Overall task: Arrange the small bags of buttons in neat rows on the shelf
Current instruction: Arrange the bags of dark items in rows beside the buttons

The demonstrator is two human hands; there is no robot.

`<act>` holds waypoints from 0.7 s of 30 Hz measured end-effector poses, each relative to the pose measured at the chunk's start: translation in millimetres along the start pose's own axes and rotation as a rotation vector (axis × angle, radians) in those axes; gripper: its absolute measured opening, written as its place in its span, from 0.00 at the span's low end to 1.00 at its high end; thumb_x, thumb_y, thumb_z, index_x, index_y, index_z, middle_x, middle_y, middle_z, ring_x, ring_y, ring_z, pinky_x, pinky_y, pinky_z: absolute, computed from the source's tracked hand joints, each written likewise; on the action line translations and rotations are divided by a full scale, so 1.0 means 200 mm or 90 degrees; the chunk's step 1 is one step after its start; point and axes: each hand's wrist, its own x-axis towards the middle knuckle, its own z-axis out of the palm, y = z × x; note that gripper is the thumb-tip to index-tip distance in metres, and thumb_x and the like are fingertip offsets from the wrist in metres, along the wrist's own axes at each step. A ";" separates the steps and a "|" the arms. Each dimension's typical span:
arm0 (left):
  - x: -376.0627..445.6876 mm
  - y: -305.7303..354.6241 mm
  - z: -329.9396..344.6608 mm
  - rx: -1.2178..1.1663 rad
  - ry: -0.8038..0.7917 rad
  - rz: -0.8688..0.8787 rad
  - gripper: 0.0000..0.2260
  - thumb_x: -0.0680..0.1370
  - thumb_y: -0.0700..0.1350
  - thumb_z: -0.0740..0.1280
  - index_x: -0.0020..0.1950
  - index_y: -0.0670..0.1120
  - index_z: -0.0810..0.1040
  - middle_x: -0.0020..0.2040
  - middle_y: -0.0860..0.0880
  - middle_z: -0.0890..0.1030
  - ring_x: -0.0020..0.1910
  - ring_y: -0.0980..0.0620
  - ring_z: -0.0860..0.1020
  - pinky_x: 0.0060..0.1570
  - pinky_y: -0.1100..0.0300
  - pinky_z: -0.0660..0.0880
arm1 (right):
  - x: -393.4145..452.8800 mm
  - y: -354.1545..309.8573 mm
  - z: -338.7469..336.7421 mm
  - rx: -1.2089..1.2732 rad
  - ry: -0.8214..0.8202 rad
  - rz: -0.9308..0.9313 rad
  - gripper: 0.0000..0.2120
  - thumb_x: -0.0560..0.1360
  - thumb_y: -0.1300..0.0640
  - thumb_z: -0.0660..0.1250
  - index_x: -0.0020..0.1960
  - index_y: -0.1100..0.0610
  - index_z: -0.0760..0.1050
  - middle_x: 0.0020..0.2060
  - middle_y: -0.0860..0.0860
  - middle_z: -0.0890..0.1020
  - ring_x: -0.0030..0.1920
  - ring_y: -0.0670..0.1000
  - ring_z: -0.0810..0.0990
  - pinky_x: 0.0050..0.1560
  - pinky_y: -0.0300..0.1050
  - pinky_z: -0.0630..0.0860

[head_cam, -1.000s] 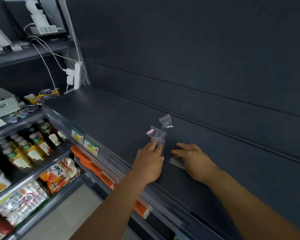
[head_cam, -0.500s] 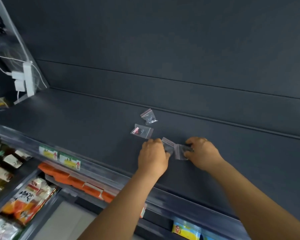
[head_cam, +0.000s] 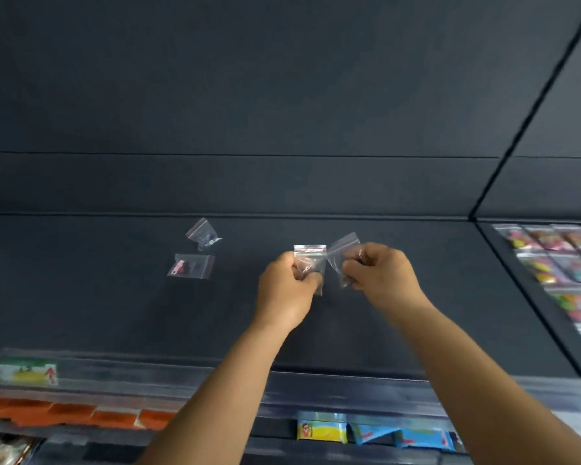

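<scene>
Over the dark shelf (head_cam: 114,313), my left hand (head_cam: 287,290) pinches a small clear zip bag with a red seal strip (head_cam: 311,258), held upright. Just to its right, my right hand (head_cam: 381,275) pinches a second clear bag (head_cam: 341,251), tilted. Two more bags lie flat on the shelf to the left: one with a red item inside (head_cam: 190,266) and, behind it near the back wall, one with dark buttons (head_cam: 203,233).
The shelf's front rail carries a price label (head_cam: 24,372) at the left. Packaged goods fill the neighbouring shelf at the right (head_cam: 557,260). Below the rail hang blue and yellow packets (head_cam: 373,431) and orange packs (head_cam: 67,414).
Both hands have lifted their bags off the shelf and now hold them up side by side. The view has swung right, so the two lying bags sit further left.
</scene>
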 end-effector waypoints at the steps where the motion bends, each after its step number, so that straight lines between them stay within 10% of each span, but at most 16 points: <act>1: -0.01 0.05 0.05 -0.024 -0.020 0.003 0.05 0.72 0.43 0.70 0.45 0.45 0.77 0.41 0.47 0.83 0.39 0.47 0.80 0.39 0.53 0.76 | -0.01 0.01 -0.07 0.017 0.020 -0.001 0.07 0.69 0.62 0.67 0.36 0.52 0.80 0.31 0.50 0.83 0.30 0.47 0.78 0.37 0.47 0.79; 9: -0.25 0.42 0.59 -0.107 -0.166 0.049 0.06 0.76 0.42 0.64 0.47 0.43 0.80 0.44 0.43 0.83 0.39 0.47 0.78 0.46 0.46 0.77 | -0.18 0.20 -0.72 0.128 0.124 0.016 0.07 0.72 0.63 0.68 0.39 0.54 0.81 0.31 0.49 0.83 0.32 0.44 0.79 0.34 0.35 0.78; 21: -0.82 0.96 1.54 -0.143 -0.286 0.078 0.01 0.75 0.42 0.69 0.44 0.46 0.78 0.42 0.47 0.82 0.37 0.52 0.79 0.39 0.58 0.78 | -0.56 0.65 -1.81 0.164 0.225 0.075 0.09 0.69 0.64 0.69 0.36 0.51 0.81 0.29 0.49 0.81 0.35 0.52 0.78 0.41 0.51 0.77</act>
